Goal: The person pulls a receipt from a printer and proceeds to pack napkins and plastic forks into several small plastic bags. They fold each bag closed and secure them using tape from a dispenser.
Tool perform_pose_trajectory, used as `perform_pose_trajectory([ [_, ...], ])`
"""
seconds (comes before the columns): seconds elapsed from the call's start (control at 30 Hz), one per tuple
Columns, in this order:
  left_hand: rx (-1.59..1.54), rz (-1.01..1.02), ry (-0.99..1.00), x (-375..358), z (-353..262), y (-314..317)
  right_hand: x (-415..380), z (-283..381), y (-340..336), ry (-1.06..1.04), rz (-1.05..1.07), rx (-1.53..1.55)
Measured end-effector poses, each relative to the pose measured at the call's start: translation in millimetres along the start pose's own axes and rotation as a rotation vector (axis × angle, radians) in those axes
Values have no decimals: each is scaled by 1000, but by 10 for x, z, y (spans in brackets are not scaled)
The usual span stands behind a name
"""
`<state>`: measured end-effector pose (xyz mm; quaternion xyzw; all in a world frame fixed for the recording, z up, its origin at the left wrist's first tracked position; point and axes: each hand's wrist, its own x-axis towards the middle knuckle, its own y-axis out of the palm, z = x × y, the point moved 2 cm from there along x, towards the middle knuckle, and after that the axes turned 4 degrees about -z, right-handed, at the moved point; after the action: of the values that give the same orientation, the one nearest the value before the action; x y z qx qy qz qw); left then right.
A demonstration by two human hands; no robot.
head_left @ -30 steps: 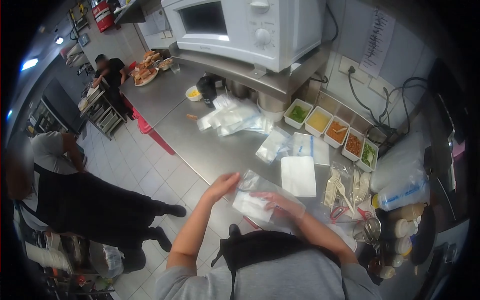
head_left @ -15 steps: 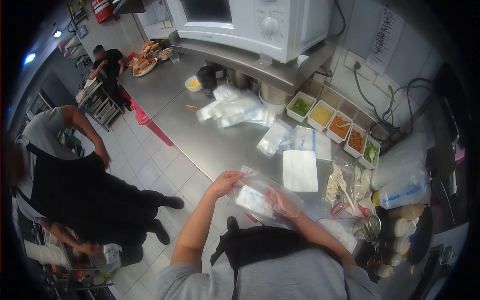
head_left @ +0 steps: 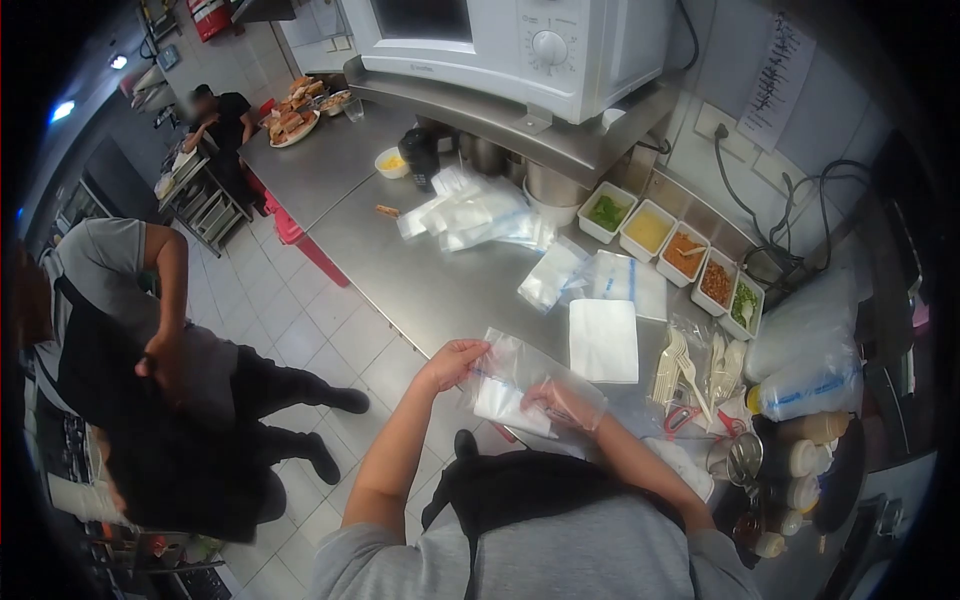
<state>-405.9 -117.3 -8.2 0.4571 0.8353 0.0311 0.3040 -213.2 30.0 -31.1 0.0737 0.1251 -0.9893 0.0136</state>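
Held over the counter's front edge is a clear plastic bag (head_left: pixel 580 385). My left hand (head_left: pixel 452 365) pinches its upper left edge between thumb and fingers. My right hand (head_left: pixel 562 402) is inside the bag, seen through the plastic, fingers closed at the edge of a folded white packet (head_left: pixel 503 402). The packet lies in the bag's left part. Just beyond the bag is a stack of white napkins (head_left: pixel 604 342). Printed plastic packets (head_left: pixel 555 275) lie farther back on the steel counter.
Plastic forks (head_left: pixel 680 365), red-handled scissors (head_left: pixel 690 418) and bottles (head_left: pixel 803 455) crowd the right. Food tubs (head_left: pixel 650 228) line the back below a microwave (head_left: pixel 480 40). A co-worker (head_left: pixel 130 370) in a dark apron stands left; another person (head_left: pixel 220 130) is farther back.
Inside the bag, the white packet has shifted down and its blue print shows less. My left hand keeps its pinch. The co-worker's arm at left has moved down and in front of the body.
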Motion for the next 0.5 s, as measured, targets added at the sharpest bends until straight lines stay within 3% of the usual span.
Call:
perform_pose_trajectory([
  [0.03,-18,8,7,21,20,-13,-11,105,-13,50,-11,-37],
  [0.1,-38,12,15,21,17,-17,-71,465,-53,-230,-41,-317],
  [0.13,-42,23,16,22,16,-21,-52,392,-51,-231,-38,-318],
  [0.2,-47,32,15,-11,-16,11,-37,297,-61,-462,-171,-354],
  [0.33,-71,32,10,-35,-44,29,-16,210,-75,-359,-93,-472],
  [0.4,-64,31,13,-11,-19,9,-1,198,-31,-252,-68,-250],
  [0.5,-119,-9,70,-2,64,63,37,225,-27,-291,-25,-216],
])
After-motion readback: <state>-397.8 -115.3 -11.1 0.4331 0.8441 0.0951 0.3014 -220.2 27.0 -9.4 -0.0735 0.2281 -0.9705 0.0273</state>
